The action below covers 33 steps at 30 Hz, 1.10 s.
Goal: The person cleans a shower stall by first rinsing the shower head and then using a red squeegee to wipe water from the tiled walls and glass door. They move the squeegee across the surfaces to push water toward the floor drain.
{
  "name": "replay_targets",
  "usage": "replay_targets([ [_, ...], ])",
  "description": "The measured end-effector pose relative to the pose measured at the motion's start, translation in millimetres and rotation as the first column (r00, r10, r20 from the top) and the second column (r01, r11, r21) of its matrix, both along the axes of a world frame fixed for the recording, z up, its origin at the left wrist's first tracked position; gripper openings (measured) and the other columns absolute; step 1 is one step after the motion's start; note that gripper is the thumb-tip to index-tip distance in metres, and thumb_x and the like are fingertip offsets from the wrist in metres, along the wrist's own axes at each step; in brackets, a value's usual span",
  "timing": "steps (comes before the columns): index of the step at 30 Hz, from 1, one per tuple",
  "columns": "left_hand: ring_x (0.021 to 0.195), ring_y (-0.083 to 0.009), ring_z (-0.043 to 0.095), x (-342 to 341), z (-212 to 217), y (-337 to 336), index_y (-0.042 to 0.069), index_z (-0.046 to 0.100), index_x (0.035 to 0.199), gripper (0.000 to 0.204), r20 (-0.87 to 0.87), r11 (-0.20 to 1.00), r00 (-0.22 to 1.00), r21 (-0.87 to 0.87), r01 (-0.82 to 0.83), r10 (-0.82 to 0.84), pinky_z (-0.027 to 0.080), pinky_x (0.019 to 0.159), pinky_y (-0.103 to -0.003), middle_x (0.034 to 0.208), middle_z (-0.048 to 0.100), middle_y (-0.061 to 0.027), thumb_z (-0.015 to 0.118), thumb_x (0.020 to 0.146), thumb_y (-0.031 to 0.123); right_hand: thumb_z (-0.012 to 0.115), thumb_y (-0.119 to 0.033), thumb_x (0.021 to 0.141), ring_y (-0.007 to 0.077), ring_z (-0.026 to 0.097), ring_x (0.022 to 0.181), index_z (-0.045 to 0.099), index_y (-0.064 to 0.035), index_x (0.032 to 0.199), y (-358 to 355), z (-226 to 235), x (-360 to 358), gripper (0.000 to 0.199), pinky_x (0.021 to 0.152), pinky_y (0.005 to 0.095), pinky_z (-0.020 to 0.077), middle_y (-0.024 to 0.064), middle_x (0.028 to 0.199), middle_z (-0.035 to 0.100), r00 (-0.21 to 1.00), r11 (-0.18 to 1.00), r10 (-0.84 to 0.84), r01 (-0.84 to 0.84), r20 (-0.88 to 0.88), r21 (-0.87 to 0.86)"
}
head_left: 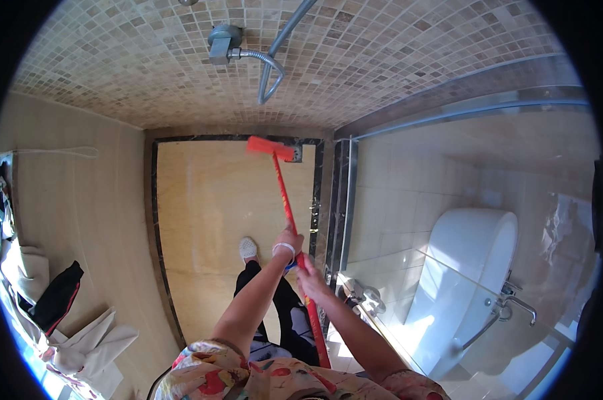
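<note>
A long red handle (285, 193) with a wide red head (268, 148) runs away from me, like a broom or squeegee; its exact kind cannot be told. The head lies on the tan shower floor (208, 200) by the far edge, partly over a square metal drain (297, 155). Higher on the handle, my left hand (289, 240) is closed round it, a pale band at the wrist. Just below, my right hand (312, 277) grips the same handle. The handle's near end passes down beside my right leg.
Mosaic wall ahead carries a shower valve (224, 45) and hose (275, 73). On the right, a glass panel's metal rail (346, 200) separates a white bathtub (468, 247) with a tap (515, 308). Clothes (61, 300) hang at left. My white shoe (248, 249) stands on the floor.
</note>
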State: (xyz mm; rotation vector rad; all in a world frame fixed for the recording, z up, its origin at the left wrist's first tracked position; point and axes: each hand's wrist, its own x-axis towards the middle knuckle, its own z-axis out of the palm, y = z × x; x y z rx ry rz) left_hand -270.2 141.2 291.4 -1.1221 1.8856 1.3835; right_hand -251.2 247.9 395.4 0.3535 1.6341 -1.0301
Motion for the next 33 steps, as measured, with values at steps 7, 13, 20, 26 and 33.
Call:
replay_targets([
  [7, 0.096, -0.0356, 0.054, -18.8, -2.5, 18.7, 0.003, 0.017, 0.130, 0.068, 0.070, 0.994, 0.992, 0.051, 0.100, -0.103, 0.042, 0.083, -0.041, 0.102, 0.055, -0.0228, 0.048, 0.073, 0.022, 0.043, -0.021, 0.087, 0.0100, 0.038, 0.033, 0.023, -0.0259, 0.132, 21.3, -9.2, -14.9, 0.049, 0.028, 0.0249, 0.0314, -0.0001, 0.054, 0.040, 0.999, 0.995, 0.023, -0.020, -0.029, 0.097],
  [13, 0.091, -0.0364, 0.055, 1.4, 5.0, -0.1, 0.000, 0.029, 0.126, 0.064, 0.023, 1.000, 1.000, 0.000, -0.001, 0.001, 0.043, 0.080, -0.041, 0.096, 0.056, -0.0262, 0.052, 0.071, 0.023, 0.042, -0.019, 0.088, 0.0108, 0.039, 0.032, 0.019, -0.0211, 0.133, -1.4, 8.3, -7.7, 0.051, 0.028, 0.0252, 0.0327, -0.0005, 0.052, 0.039, 0.999, 1.000, -0.011, 0.012, 0.050, -0.029],
  [20, 0.091, -0.0372, 0.055, -21.7, -9.4, 12.4, 0.000, 0.023, 0.127, 0.067, 0.049, 0.998, 0.997, 0.017, 0.058, -0.058, 0.044, 0.079, -0.041, 0.095, 0.056, -0.0259, 0.051, 0.071, 0.022, 0.042, -0.019, 0.088, 0.0102, 0.037, 0.033, 0.020, -0.0241, 0.133, 15.5, -14.3, -16.4, 0.051, 0.029, 0.0251, 0.0335, -0.0001, 0.054, 0.039, 0.998, 0.998, 0.043, -0.041, -0.039, 0.055],
  [26, 0.091, -0.0373, 0.054, 0.9, -0.4, 9.2, 0.000, 0.027, 0.125, 0.063, 0.000, 1.000, 1.000, 0.011, -0.011, 0.011, 0.043, 0.078, -0.041, 0.096, 0.056, -0.0263, 0.051, 0.070, 0.021, 0.042, -0.019, 0.088, 0.0100, 0.039, 0.034, 0.020, -0.0216, 0.133, 6.6, 4.3, -6.7, 0.051, 0.030, 0.0246, 0.0346, -0.0008, 0.053, 0.039, 0.998, 0.999, -0.034, 0.036, 0.050, -0.039],
  [33, 0.090, -0.0359, 0.056, -27.7, 5.8, 11.0, 0.004, 0.019, 0.128, 0.065, 0.101, 0.989, 0.984, 0.010, 0.146, -0.146, 0.044, 0.079, -0.043, 0.096, 0.057, -0.0242, 0.048, 0.072, 0.021, 0.042, -0.020, 0.088, 0.0097, 0.037, 0.032, 0.023, -0.0221, 0.132, 19.3, -19.6, -12.5, 0.048, 0.028, 0.0251, 0.0321, -0.0013, 0.052, 0.038, 0.997, 0.993, 0.025, -0.016, -0.078, 0.115],
])
